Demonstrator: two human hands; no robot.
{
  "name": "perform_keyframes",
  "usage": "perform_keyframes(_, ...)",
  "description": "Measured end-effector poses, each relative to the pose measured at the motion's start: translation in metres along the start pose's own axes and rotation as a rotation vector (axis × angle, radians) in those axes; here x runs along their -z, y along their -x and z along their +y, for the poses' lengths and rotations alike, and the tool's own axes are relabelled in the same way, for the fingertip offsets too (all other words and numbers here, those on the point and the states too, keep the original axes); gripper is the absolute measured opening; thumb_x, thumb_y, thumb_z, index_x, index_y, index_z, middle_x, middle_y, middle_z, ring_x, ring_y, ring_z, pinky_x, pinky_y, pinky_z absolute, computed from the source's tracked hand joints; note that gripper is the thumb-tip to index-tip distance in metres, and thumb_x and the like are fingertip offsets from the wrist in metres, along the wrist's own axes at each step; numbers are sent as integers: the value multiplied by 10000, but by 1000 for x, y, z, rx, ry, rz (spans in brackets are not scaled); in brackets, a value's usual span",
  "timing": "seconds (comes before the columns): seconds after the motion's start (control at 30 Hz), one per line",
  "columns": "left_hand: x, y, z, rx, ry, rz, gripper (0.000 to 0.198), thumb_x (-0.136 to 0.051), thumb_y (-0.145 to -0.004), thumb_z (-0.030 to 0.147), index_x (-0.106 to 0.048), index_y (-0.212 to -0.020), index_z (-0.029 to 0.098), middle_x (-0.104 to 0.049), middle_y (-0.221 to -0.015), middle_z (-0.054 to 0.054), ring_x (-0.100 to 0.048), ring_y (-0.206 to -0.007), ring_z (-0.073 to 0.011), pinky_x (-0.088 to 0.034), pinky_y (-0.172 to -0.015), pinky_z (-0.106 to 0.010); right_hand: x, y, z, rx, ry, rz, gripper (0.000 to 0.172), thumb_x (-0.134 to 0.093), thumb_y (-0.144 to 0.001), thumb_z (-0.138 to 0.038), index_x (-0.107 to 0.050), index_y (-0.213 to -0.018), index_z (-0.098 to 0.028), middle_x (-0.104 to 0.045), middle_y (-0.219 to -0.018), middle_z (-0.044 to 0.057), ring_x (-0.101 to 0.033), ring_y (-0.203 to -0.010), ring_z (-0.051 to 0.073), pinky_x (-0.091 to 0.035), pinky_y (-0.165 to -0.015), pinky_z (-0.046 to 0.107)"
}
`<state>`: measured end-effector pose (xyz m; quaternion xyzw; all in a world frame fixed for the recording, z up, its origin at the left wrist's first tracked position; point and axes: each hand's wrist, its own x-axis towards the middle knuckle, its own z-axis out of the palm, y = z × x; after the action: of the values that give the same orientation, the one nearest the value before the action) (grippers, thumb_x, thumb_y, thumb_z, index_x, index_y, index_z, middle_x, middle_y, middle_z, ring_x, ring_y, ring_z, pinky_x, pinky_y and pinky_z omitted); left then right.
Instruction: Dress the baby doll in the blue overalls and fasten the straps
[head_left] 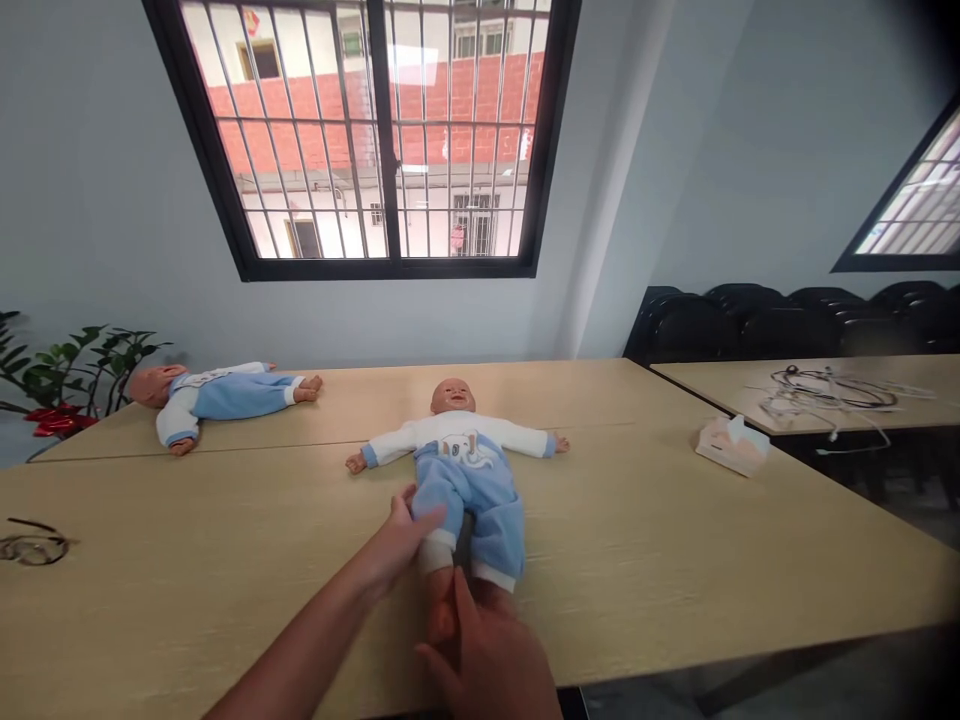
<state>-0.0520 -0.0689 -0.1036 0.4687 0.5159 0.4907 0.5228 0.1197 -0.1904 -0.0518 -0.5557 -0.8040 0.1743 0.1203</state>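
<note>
A baby doll (469, 490) lies on its back on the table, arms spread wide, its feet towards me. It wears a white top with blue cuffs and light-blue trousers with white leg cuffs. My left hand (405, 535) is closed around the lower trouser leg on the left, thumb on top. At the feet, my right hand (495, 655) has its index finger along the inner side of that same leg, with the bare foot (441, 605) between finger and thumb. Its other fingers are hidden. Between the doll's legs a dark patch shows.
A second, similarly dressed doll (232, 393) lies at the back left, beside a potted plant (90, 365). Glasses (34, 545) rest at the left, a tissue box (731, 447) at the right. Cables (832, 388) lie on another table (697, 378), before black chairs (780, 320).
</note>
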Motion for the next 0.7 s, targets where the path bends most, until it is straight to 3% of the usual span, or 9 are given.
perform_keyframes(0.1,10,25,5,-6,-46,28,757,-795,-776,322,-354,-1381,209,-611,-1363,-177,-667,-1184,-271,-551,-983,-392,10,8,-2,116,-147,-50,471,-628,-870,-363,-684,-1305,-191,-786,-1081,147,-728,-982,348,-550,-905,452)
perform_keyframes(0.17,24,28,11,-47,-121,76,659,-758,-791,282,-406,-1340,180,-628,-1328,-176,-663,-1179,-269,-534,-1007,-401,15,4,10,111,-302,65,340,-522,-938,-359,-739,-1165,-231,-787,-1050,112,-722,-968,301,-541,-899,413)
perform_keyframes(0.27,42,31,22,-111,-220,74,547,-686,-849,317,-449,-1319,168,-631,-1318,-168,-649,-1196,-269,-519,-1031,-421,16,-27,44,-30,-616,357,326,-486,-953,-390,-726,-1095,-222,-756,-1128,112,-687,-1067,279,-519,-975,401)
perform_keyframes(0.37,38,53,27,-304,-465,247,596,-673,-851,348,-442,-1366,156,-558,-1391,-182,-569,-1297,-321,-448,-1107,-520,9,-77,75,-294,-1120,514,340,-602,-826,-337,-673,-1133,-210,-741,-1179,111,-677,-1123,280,-530,-1001,405)
perform_keyframes(0.43,21,80,24,-429,-634,313,573,-651,-872,370,-467,-1375,166,-546,-1388,-184,-520,-1336,-353,-393,-1141,-575,3,-106,85,-384,-1454,463,362,-623,-768,-266,-669,-1123,-211,-758,-1163,97,-693,-1115,266,-544,-985,383)
perform_keyframes(0.5,-1,108,17,-434,-687,181,534,-637,-895,389,-491,-1372,199,-581,-1341,-168,-568,-1270,-333,-456,-1086,-526,0,-124,86,-386,-1678,341,391,-608,-727,-195,-682,-1111,-206,-781,-1104,82,-720,-1052,251,-562,-945,366)
perform_keyframes(0.6,-29,131,5,-344,-724,92,631,-688,-849,386,-469,-1414,206,-611,-1301,-163,-626,-1175,-334,-503,-1014,-503,0,-129,80,-350,-1779,161,398,-588,-716,-153,-707,-1094,-187,-799,-994,74,-745,-921,241,-577,-884,365)
perform_keyframes(0.7,-39,126,-5,-319,-732,175,617,-661,-847,349,-463,-1413,203,-598,-1353,-159,-594,-1245,-348,-477,-1043,-523,2,-123,72,-299,-1754,-24,291,-627,-776,-232,-729,-1038,-158,-797,-974,101,-747,-928,272,-571,-894,399)
